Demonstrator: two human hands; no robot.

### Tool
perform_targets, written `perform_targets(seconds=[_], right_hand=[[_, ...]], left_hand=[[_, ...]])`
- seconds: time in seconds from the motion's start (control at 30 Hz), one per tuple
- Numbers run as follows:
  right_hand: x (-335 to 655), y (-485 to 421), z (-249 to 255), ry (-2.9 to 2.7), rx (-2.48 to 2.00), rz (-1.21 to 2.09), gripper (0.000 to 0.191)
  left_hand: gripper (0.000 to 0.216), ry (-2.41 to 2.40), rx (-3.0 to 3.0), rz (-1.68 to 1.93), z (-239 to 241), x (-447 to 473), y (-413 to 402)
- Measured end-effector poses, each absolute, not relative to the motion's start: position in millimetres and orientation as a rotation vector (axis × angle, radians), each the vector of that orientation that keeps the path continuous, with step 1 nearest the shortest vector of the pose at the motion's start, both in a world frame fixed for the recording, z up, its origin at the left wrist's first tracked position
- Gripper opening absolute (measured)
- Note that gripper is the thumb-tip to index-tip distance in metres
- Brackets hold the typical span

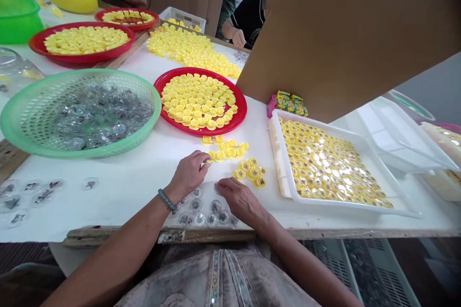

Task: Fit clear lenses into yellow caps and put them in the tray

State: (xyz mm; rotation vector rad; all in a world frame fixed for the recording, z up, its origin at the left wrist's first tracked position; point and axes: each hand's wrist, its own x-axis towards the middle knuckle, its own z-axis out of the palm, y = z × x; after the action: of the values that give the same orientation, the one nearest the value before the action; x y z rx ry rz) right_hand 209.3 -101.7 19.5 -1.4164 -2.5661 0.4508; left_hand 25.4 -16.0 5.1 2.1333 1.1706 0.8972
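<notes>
At a white table [126,184], a worker's braceleted left hand [190,173] pinches a yellow cup [210,156] between thumb and forefinger, at the edge of a loose cluster below a red tray [242,108]. The right hand [240,200] curls beside clear discs [196,205]; whether its fingertips grip anything cannot be told. At right, a white tray [280,168] holds rows of disc-topped yellow pieces [317,163].

Left hand [190,171] curled, right hand [242,198] palm-down

Basket [27,115] left, tray [275,153] right, plate [242,105] between, discs [196,205] before the plate.
</notes>
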Motion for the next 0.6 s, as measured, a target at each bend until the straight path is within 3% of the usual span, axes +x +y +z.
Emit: perform_targets(seconds=[0.17, 0.3, 0.43, 0.6], right_hand=[[206.2, -87.9, 13.2, -1.963, -1.513, 0.704, 0.012], [202.1, -79.1, 18.5, -1.414, -1.597, 1.06, 0.011], [198.3, -74.2, 21.2, -1.029, -1.382, 1.292, 0.016], [192.2, -72.4, 20.4, -0.787, -1.167, 1.412, 0.017]], left_hand=[[0.014, 0.964, 1.752, 0.725, 9.1, 28.3, -21.3], [0.021, 0.856, 1.45, 0.671, 11.4, 31.3, -22.0], [0.028, 0.789, 1.201, 0.738, 12.2, 33.5, -20.2], [0.023, 0.869, 1.175, 0.811, 15.8, 33.7, -22.0]])
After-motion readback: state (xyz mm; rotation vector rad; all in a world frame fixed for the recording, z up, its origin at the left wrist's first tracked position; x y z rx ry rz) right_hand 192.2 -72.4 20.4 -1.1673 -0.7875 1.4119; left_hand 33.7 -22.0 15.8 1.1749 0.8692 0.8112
